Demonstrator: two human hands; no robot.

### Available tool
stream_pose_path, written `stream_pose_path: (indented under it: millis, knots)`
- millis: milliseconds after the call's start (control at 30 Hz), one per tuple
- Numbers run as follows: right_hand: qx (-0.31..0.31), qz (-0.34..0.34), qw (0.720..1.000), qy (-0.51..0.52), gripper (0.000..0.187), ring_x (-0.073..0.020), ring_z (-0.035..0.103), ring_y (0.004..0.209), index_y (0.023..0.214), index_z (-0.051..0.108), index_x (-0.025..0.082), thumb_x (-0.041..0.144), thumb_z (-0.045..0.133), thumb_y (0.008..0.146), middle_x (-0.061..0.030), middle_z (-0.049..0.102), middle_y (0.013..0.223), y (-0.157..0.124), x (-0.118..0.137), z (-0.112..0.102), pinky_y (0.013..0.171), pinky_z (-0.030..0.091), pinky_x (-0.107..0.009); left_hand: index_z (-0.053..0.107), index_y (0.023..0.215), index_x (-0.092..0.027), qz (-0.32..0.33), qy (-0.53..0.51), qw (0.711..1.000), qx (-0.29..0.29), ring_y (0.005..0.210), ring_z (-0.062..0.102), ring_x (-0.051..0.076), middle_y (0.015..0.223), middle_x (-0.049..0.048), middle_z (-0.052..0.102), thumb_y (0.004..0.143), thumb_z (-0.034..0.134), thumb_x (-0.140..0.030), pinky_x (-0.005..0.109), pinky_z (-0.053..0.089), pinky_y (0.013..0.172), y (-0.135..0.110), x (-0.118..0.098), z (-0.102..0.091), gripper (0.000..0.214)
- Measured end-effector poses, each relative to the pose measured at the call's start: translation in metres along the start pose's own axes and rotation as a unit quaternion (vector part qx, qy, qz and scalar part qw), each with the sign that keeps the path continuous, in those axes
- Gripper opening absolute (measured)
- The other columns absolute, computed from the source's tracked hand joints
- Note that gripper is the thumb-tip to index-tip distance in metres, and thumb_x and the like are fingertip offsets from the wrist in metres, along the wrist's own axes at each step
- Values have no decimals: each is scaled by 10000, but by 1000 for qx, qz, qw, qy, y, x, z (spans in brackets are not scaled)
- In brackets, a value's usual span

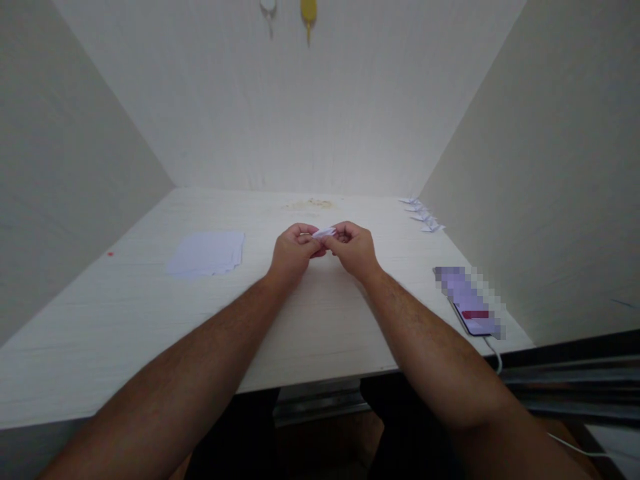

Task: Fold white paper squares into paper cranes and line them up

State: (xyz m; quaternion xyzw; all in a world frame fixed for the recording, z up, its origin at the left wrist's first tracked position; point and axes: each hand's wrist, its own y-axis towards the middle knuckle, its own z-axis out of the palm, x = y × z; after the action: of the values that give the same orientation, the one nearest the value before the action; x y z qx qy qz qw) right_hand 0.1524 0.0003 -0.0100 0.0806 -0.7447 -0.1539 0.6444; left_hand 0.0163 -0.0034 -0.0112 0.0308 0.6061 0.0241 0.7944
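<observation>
Between my two hands is a small piece of folded white paper (324,233), held above the middle of the table. My left hand (294,251) pinches its left side with thumb and fingers. From the other side my right hand (356,248) grips it, thumb to the front. The fingers cover much of the paper, so its exact shape is hard to make out. To the left lies a stack of white paper sheets (206,253), a little uneven at its edges. Several folded white paper pieces with pointed ends (423,217) sit in a row at the right wall.
A phone (465,300) with a white cable (495,353) lies near the table's right edge. Pale walls enclose the white table (125,320) at the back and sides. A yellow hook (309,12) and a white hook (269,7) are on the back wall.
</observation>
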Motion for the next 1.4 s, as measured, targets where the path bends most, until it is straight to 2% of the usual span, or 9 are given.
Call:
stream_pose_path:
  millis: [167, 367, 500, 667, 933, 1233, 1400]
  knots:
    - [8, -8, 1000, 14, 137, -95, 462, 511, 695, 659, 202, 319, 729, 677, 55, 538, 549, 0, -3, -1, 485, 375, -243, 593, 817, -159, 2, 7, 1000, 12, 600, 672, 132, 656, 9, 707, 569, 879, -298, 296, 579, 688, -1, 1, -2, 403]
    - [20, -6, 1000, 18, 143, -102, 502, 545, 728, 676, 201, 325, 737, 695, 41, 583, 589, 1, -3, -2, 525, 405, -251, 594, 800, -155, 3, 15, 1000, 18, 619, 690, 150, 677, 29, 714, 572, 896, -327, 300, 573, 682, -2, -2, -3, 416]
    - [24, -15, 1000, 7, 121, -103, 513, 549, 751, 665, 195, 306, 707, 728, 39, 591, 602, 5, -6, -7, 533, 406, -248, 613, 826, -156, 3, 19, 998, 51, 708, 732, 194, 729, 51, 733, 641, 843, -349, 294, 566, 650, -3, -5, -4, 353]
    - [37, -39, 998, -16, 114, -100, 525, 539, 746, 626, 193, 296, 668, 770, 24, 631, 622, 6, -7, -10, 520, 399, -243, 632, 797, -147, -9, 12, 997, 69, 663, 719, 178, 733, 56, 730, 708, 784, -383, 286, 556, 623, -1, -4, -5, 294]
    - [9, 7, 994, 109, 308, -106, 595, 499, 784, 498, 225, 308, 767, 658, 67, 631, 599, 4, 1, -4, 497, 481, -238, 626, 825, -150, 18, -32, 999, 28, 642, 699, 153, 701, 33, 720, 620, 854, -291, 269, 554, 634, 3, 2, -5, 337]
    - [35, 18, 993, 110, 205, -98, 604, 505, 776, 579, 195, 296, 730, 682, 39, 651, 601, 4, 2, -5, 500, 502, -233, 634, 791, -143, 14, -47, 998, 32, 591, 672, 126, 666, 18, 709, 592, 863, -278, 271, 555, 662, 5, 5, -5, 333]
    - [2, -8, 994, 110, 197, -96, 599, 494, 767, 512, 226, 252, 689, 685, 74, 614, 575, 3, 1, -1, 488, 491, -224, 639, 778, -146, 22, -38, 998, 35, 616, 685, 143, 667, 21, 707, 585, 870, -270, 310, 572, 710, 4, 6, -5, 326]
